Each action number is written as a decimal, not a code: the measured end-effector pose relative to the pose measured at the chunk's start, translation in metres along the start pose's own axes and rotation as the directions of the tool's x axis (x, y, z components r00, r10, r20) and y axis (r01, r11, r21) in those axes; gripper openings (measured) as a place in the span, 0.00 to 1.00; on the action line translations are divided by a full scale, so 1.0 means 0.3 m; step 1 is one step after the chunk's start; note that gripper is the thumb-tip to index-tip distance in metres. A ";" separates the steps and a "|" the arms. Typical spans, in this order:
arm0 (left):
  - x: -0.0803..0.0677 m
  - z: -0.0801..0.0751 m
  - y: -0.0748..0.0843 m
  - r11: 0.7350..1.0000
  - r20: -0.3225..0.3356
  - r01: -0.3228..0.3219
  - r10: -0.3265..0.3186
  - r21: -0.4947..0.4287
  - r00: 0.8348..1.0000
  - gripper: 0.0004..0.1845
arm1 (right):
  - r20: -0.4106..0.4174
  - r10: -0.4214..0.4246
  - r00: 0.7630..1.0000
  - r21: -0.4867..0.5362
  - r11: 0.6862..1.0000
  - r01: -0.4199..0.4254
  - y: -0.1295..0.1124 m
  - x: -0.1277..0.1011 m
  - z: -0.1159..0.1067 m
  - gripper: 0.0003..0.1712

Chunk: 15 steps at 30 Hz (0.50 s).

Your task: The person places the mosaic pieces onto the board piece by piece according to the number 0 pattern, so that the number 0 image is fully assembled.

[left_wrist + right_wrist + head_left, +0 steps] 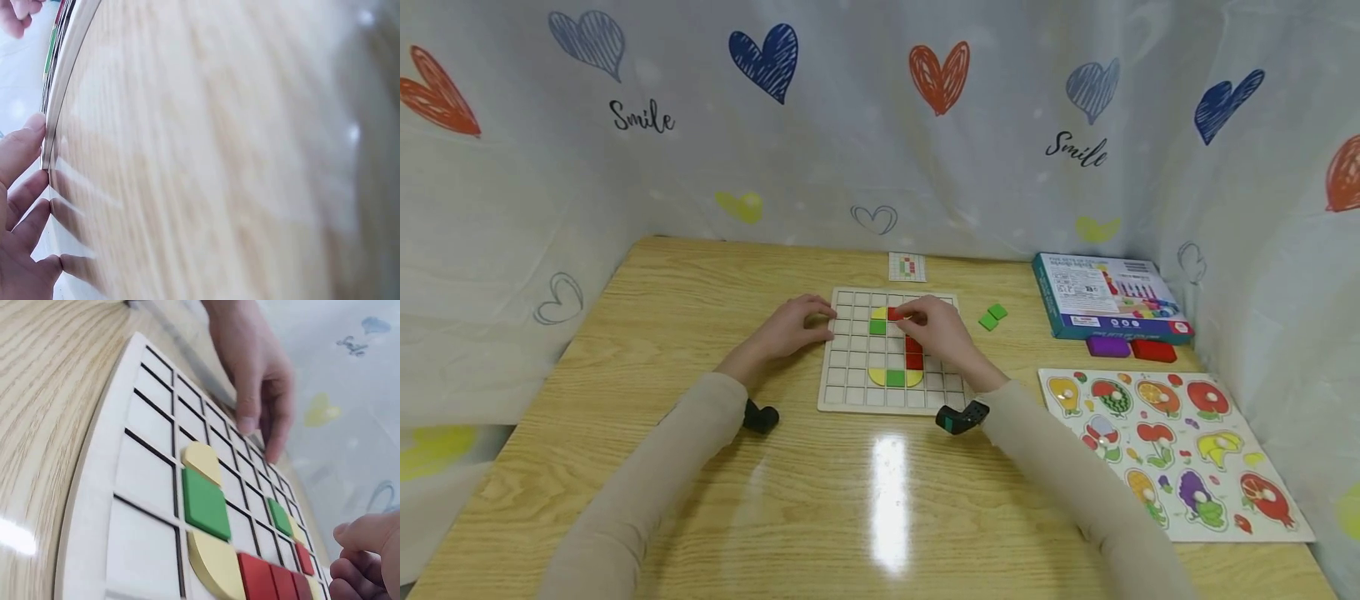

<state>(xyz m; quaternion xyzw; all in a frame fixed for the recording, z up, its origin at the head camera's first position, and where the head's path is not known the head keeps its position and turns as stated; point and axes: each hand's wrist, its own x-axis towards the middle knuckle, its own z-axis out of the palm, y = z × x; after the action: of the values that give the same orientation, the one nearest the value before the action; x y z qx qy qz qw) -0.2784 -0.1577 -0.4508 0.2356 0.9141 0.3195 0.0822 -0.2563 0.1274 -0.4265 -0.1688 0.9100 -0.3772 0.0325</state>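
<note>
A wooden grid board (857, 407) lies on the table with coloured tiles in its cells. Its top row has a yellow rounded tile (878, 313) and a red tile (892, 314), with a green tile (877, 327) below the yellow one. Red tiles (913, 361) run down the right side to a bottom row of yellow corners (214, 562) around a green tile (206, 503). My left hand (797, 323) touches the board's left edge with its fingertips. My right hand (938, 327) is over the upper right cells, fingers bent close by the red tile, nothing visible between thumb and fingers.
Behind the board lies a small pattern card (907, 267). Loose green tiles (992, 317) are to its right. Further right are a boxed set (1108, 296), a purple block (1108, 347), a red block (1153, 351) and a fruit puzzle board (1150, 458). A printed curtain hangs behind.
</note>
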 end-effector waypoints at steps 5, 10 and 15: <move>0.002 0.003 -0.003 1.000 -0.005 0.001 -0.001 0.001 1.000 0.21 | -0.054 0.104 0.993 0.063 0.993 -0.100 0.044 -0.056 -0.065 0.17; 0.003 0.003 0.002 1.000 -0.003 0.005 -0.005 0.000 1.000 0.20 | -0.116 0.172 0.978 0.136 0.978 -0.156 0.103 -0.120 -0.132 0.20; -0.001 -0.002 0.009 1.000 0.000 0.012 -0.012 -0.001 1.000 0.21 | -0.152 0.246 0.957 0.171 0.960 -0.220 0.181 -0.173 -0.176 0.24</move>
<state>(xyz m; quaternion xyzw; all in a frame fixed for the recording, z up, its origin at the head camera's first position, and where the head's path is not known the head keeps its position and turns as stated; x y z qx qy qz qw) -0.2773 -0.1564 -0.4487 0.2303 0.9153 0.3196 0.0843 -0.2325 0.2161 -0.4301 -0.0242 0.8915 -0.4522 0.0111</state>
